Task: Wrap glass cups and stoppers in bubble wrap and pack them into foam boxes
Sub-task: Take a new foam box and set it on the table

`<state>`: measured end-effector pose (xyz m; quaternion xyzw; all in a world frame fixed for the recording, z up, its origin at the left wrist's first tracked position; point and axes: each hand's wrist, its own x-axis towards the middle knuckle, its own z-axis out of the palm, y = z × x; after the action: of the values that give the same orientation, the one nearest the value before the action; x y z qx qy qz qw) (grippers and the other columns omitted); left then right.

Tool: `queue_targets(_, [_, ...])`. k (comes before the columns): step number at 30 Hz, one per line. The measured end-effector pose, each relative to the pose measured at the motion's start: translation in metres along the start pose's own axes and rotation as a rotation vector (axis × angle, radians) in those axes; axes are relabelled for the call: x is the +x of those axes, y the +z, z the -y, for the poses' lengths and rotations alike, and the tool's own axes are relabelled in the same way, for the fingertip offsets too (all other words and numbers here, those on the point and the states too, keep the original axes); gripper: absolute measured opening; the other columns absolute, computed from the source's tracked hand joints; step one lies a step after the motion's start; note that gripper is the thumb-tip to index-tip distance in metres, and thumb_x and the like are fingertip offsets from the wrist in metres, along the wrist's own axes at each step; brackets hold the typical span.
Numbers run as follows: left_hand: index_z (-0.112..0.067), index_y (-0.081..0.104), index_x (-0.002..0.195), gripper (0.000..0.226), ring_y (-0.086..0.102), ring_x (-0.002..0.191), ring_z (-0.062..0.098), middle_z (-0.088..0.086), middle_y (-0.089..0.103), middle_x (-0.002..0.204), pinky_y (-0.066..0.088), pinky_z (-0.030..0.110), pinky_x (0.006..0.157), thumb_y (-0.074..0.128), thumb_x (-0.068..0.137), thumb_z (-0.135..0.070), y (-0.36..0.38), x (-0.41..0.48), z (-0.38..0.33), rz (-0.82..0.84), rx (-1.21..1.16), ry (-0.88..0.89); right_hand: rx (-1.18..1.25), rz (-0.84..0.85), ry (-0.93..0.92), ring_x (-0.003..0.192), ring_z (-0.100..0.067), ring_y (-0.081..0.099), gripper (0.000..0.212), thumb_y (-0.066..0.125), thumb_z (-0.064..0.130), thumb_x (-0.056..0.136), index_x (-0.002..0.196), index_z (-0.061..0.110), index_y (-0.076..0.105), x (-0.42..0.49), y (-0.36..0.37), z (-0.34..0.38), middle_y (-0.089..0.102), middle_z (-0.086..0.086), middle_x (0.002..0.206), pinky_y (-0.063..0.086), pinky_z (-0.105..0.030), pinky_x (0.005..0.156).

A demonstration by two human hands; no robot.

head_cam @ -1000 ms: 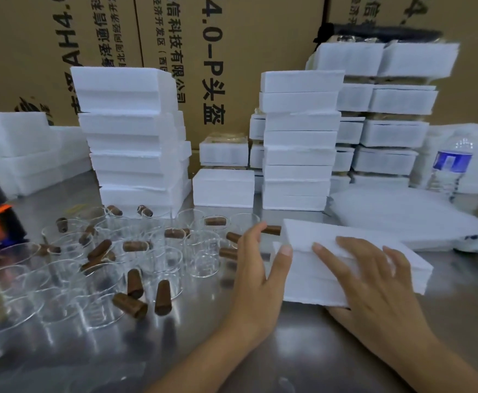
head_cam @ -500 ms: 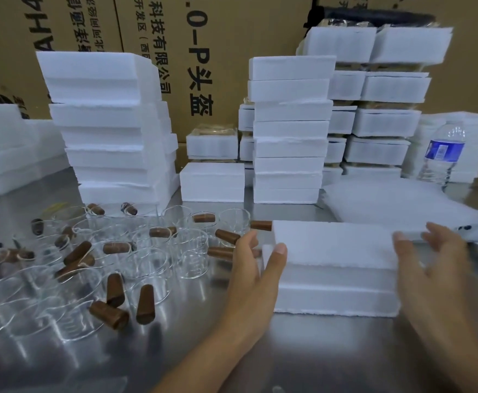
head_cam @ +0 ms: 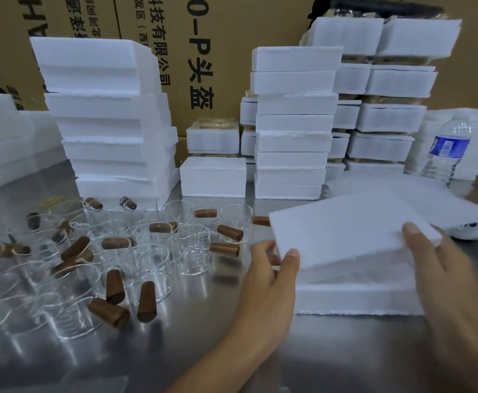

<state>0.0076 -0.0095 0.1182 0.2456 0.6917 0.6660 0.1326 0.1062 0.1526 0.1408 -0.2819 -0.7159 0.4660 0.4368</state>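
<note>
**Foam box lid tilted up, both hands on it**

Both hands are holding the lid (head_cam: 345,231) of the foam box (head_cam: 356,299), which is sitting on the worktop (head_cam: 232,350) near the front right. The left hand (head_cam: 266,279) is pinching the lid's left edge, thumb on top. The right hand (head_cam: 444,279) is pinching the near right corner, also thumb on top; its other fingers are hidden under the lid. The hands are well apart, one at each end. The lid is sitting tilted, not flat on the base. The inside of the box is not showing, so I cannot tell if it is filled. This looks like the opening step, with packing not yet begun on this box.

Glass cups (head_cam: 192,251) and brown stoppers (head_cam: 223,249) are lying loose and unwrapped just left of the box. The nearest stopper is almost touching the left hand.

Risks:
- The left hand or the lid edge is likely to knock the cups or roll stoppers away if it swings left, because they are crowding that side.
- The foam edge is looking ragged, and a hard pinch could crumble or snap it.
- Putting the lid down behind could nudge the white sheets (head_cam: 430,199) or the water bottle (head_cam: 446,154).
- The foam stacks (head_cam: 291,123) behind are standing tall and uneven, and a bump could topple them onto the glass.
</note>
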Motion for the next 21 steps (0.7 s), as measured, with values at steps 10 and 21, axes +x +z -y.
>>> queue_targets(10, [-0.034,0.021,0.134,0.054,0.06,0.083,-0.017,-0.028,0.052,0.115,0.046,0.008,0.08,0.053,0.092,-0.045,0.008,-0.003,-0.001,0.167,-0.104,0.038,-0.204,-0.093,-0.149,0.096,-0.021,0.051,0.057,0.043,0.076,0.066,0.108,0.039,0.048,0.0,-0.013,0.012,0.056,0.012,0.092,0.043,-0.045,0.089])
queue_targets(21, [-0.036,0.023,0.129,0.078,0.071,0.09,0.02,-0.005,0.053,0.119,0.056,0.027,0.078,0.071,0.069,-0.051,0.018,0.003,0.008,0.261,-0.418,-0.146,0.127,-0.195,-0.283,0.09,0.011,0.058,0.049,0.067,0.049,0.071,0.112,0.035,0.044,0.001,-0.012,0.02,0.057,0.022,0.097,0.044,-0.004,0.067])
